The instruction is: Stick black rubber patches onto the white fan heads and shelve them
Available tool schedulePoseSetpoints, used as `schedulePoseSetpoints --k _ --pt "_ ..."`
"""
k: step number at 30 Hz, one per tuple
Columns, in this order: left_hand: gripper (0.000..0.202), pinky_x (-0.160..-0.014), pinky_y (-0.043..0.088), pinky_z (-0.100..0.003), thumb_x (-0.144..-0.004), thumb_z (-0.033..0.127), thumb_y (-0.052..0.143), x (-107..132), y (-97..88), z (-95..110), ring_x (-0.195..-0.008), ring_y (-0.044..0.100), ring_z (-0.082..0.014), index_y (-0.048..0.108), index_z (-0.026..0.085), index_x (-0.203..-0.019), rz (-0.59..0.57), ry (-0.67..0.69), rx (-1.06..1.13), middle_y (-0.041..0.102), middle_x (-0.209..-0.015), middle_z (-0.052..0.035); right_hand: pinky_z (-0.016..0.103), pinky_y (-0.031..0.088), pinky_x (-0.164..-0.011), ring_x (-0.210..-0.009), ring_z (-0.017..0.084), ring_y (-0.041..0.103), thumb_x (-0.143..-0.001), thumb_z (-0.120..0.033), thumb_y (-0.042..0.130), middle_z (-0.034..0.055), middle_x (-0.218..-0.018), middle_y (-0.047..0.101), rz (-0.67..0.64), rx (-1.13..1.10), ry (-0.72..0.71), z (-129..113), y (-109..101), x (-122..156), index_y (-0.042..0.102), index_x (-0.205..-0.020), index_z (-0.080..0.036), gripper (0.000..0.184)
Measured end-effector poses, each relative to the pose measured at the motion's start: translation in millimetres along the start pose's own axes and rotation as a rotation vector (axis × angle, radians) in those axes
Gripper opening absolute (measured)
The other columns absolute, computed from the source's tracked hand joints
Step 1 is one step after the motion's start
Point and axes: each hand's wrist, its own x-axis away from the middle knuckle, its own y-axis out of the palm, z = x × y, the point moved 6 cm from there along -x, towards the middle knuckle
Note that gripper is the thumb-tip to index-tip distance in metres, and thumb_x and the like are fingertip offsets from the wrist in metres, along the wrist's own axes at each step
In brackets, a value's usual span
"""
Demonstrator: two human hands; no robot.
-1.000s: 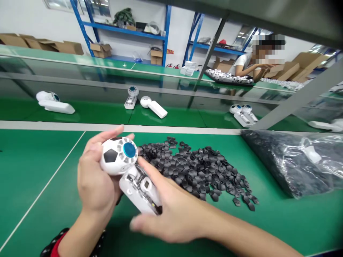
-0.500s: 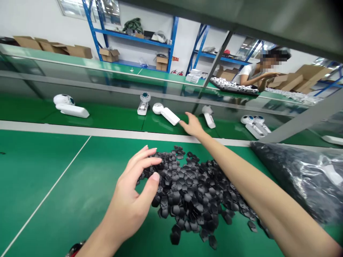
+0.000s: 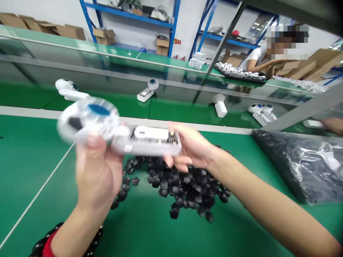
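Between my hands, above the green table, is a white device with a round head and a long rectangular body [image 3: 147,148]. Its head carries a blue disc and a dark patch, slightly blurred. An opening along the body shows a white inner part and small components. My left hand [image 3: 98,171] grips it at the neck and head, thumb in front. At the body's far end, my right hand [image 3: 195,148] is closed around it. Below lies a pile of black pentagon-shaped pieces [image 3: 184,189], partly hidden by my right hand and the device.
Similar white devices [image 3: 221,107] stand along the green strip behind the table edge. A clear plastic bag of dark pieces [image 3: 297,167] lies at the right. Another person's hand [image 3: 333,125] is at the right edge. A co-worker [image 3: 257,60] sits beyond the glass.
The white device my right hand was reaching at on the strip is now off it, held in both hands over the table. My left hand has closed on its head end.
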Motion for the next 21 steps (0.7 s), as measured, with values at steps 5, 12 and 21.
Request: schedulePoseSetpoints --k 5,12,21 --pt "0.057 -0.045 0.061 -0.029 -0.070 0.057 0.085 20.7 17.7 5.2 -0.057 0.071 -0.0227 0.069 0.019 -0.108 -0.438 -0.158 -0.001 0.074 -0.073 -0.0031 0.032 0.050 -0.071 -0.081 0.023 0.070 -0.101 -0.034 0.048 0.0063 -0.095 0.077 0.455 0.860 -0.050 20.2 -24.0 34.7 0.070 -0.106 -0.022 0.026" --pt "0.067 -0.062 0.061 -0.029 -0.074 0.049 0.084 65.4 27.2 -41.6 -0.071 0.072 -0.0204 0.048 0.030 -0.127 -0.684 -0.508 -0.110 0.070 -0.109 -0.0064 0.039 0.046 -0.080 -0.102 0.032 0.068 -0.097 -0.023 0.055 0.0069 -0.110 0.076 0.667 1.005 0.085 55.5 -74.1 29.7 0.073 -0.106 -0.023 0.020" --pt "0.048 -0.067 0.065 -0.030 -0.075 0.053 0.079 64.4 29.5 -52.4 -0.085 0.075 -0.0247 0.057 0.024 -0.107 -0.469 -0.771 0.024 0.075 -0.105 -0.0074 0.035 0.047 -0.079 -0.097 0.026 0.065 -0.090 -0.026 0.071 0.0071 -0.108 0.070 0.623 0.910 -0.042 72.1 -61.0 18.6 0.073 -0.097 -0.022 0.008"
